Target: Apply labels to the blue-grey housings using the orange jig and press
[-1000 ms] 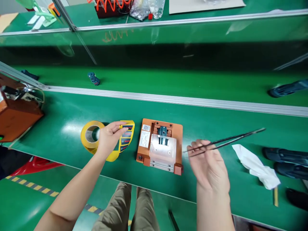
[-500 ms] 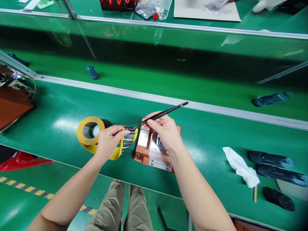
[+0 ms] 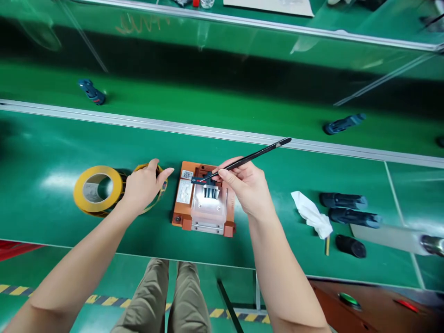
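Note:
My right hand (image 3: 246,187) pinches black tweezers (image 3: 260,153), whose handle end points up and right. At their tips is a small dark label (image 3: 198,181) with red lettering, above the upper part of an orange-brown fixture (image 3: 177,217). The fixture has a clear plate and a metal piece in the middle; whether the label touches it I cannot tell. My left hand (image 3: 141,186) is over the yellow label strip (image 3: 164,186), left of the fixture, with thumb and forefinger apart. Beside it lies the yellow label roll (image 3: 80,189), and part of the strip is hidden under the hand.
A white cloth (image 3: 310,215) lies to the right, near dark tool bodies (image 3: 347,200) and a short black cylinder (image 3: 350,246). Behind a metal rail (image 3: 156,124), blue tool bodies (image 3: 92,91) lie on a green surface. An orange box with a green button (image 3: 349,300) is at lower right.
The tweezers have carried a label away from the strip to above the fixture. My left hand has let go of the strip's end and spread its fingers. The view has shifted right.

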The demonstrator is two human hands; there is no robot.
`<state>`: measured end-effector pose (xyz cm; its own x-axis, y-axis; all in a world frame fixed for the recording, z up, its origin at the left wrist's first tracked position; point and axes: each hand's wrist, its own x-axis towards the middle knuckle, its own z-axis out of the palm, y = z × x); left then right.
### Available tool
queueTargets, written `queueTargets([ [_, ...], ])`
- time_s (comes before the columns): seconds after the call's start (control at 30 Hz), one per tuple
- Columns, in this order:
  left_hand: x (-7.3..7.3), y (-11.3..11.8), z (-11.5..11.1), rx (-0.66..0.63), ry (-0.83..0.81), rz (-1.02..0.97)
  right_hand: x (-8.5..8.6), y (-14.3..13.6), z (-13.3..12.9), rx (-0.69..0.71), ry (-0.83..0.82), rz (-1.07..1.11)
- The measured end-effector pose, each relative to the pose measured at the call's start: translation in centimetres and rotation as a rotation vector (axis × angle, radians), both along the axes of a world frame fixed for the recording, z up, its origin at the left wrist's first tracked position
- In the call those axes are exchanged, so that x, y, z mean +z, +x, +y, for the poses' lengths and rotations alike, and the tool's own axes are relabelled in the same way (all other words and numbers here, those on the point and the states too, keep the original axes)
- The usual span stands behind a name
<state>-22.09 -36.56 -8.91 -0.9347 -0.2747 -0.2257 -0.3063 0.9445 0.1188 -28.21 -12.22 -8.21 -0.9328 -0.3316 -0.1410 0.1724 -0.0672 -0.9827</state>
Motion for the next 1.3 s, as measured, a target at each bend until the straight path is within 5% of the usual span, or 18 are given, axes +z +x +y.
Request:
queueTargets([
  [0.17, -0.2, 0.0, 0.5, -0.067, -0.068, -0.066, -1.5, 0.7, 3.6, 0.024, 0.062, -0.003],
  [0.33, -0.4, 2.5, 0.9, -0.146, -0.036, 0.390, -3.4, 1.4, 4.4, 0.014, 0.062, 0.013],
  [0.43, -0.9, 5.2, 3.5, -0.418, 0.162, 0.583, -3.9, 1.6, 4.4, 0.013, 0.037, 0.012],
  [0.57, -2.3, 8.6, 7.6, -0.766, 0.311, 0.445, -4.1, 1.4, 4.4, 0.014, 0.035, 0.035],
  [0.77, -3.5, 10.0, 8.7, -0.731, 0.290, 0.409, -3.9, 1.1, 4.4, 0.054, 0.068, 0.068],
  [1.3, -2.8, 9.6, 8.6, -0.715, 0.239, 0.363, -4.1, 1.5, 4.3, 0.036, 0.059, 0.059],
])
